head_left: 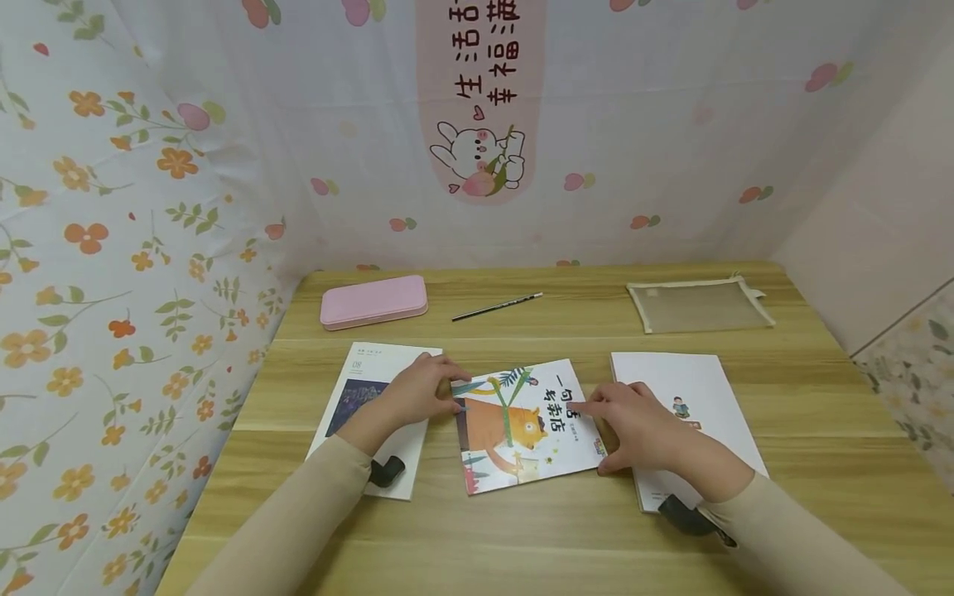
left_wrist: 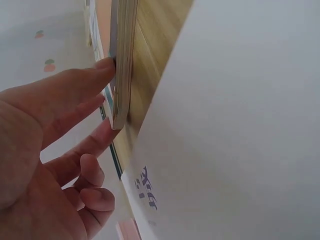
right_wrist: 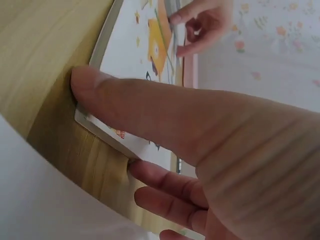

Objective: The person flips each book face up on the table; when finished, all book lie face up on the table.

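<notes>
A picture book (head_left: 514,426) with an orange animal on its cover lies slightly turned on the table in the head view. My left hand (head_left: 421,389) grips its left edge near the far corner; in the left wrist view the thumb (left_wrist: 105,70) rests at the cover's edge and a fingertip is at the corner. On the right side, my right hand (head_left: 633,422) holds the book, its index finger over the cover and its thumb (right_wrist: 90,87) at the near corner. White book (head_left: 406,463) with a dark picture lies under the left forearm. Another white book (head_left: 671,372) lies partly beneath the right hand.
A pink pencil case (head_left: 374,301) stands at the back left of the wooden table (head_left: 477,546). Right of it lies a dark pencil (head_left: 497,307). A beige see-through zip pouch (head_left: 701,306) is at the back right. Patterned cloth (head_left: 358,124) hangs behind the table.
</notes>
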Motion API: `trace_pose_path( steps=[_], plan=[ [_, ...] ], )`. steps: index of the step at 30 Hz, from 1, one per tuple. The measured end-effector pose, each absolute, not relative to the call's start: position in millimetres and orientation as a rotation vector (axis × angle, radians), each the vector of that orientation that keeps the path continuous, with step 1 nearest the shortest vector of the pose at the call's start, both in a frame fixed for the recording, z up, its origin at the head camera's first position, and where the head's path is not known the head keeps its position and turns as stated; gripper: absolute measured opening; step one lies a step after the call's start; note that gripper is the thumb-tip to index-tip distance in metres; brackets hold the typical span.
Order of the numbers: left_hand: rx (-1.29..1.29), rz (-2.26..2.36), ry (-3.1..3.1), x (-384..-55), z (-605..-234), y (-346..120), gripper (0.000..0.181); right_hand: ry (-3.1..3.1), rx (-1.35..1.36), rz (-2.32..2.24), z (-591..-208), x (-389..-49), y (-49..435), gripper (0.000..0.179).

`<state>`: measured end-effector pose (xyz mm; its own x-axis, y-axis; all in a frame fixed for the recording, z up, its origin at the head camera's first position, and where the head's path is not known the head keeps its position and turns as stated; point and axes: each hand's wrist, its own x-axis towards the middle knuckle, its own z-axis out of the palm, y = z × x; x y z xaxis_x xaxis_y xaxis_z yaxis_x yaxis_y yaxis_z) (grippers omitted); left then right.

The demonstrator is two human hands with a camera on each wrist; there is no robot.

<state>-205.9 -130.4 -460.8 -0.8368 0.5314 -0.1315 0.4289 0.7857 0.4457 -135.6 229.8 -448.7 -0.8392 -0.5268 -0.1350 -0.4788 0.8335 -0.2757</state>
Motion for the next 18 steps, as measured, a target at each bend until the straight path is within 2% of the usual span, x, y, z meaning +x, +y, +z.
trace_pose_path(
  steps=[7, 13, 18],
  plan=[
    [0.772, 0.547, 2.763, -189, -457, -133, 0.042, 2.826, -0.728, -0.401, -447, -148, 237, 0.066],
    [0.793, 0.495, 2.829, -174, -459, -135, 0.024, 2.83, -0.751, -0.427, -448, -163, 240, 0.056],
    [0.772, 0.532, 2.795, -162, -460, -139, 0.026, 2.819, -0.767, -0.475, -449, -179, 240, 0.051]
  ],
)
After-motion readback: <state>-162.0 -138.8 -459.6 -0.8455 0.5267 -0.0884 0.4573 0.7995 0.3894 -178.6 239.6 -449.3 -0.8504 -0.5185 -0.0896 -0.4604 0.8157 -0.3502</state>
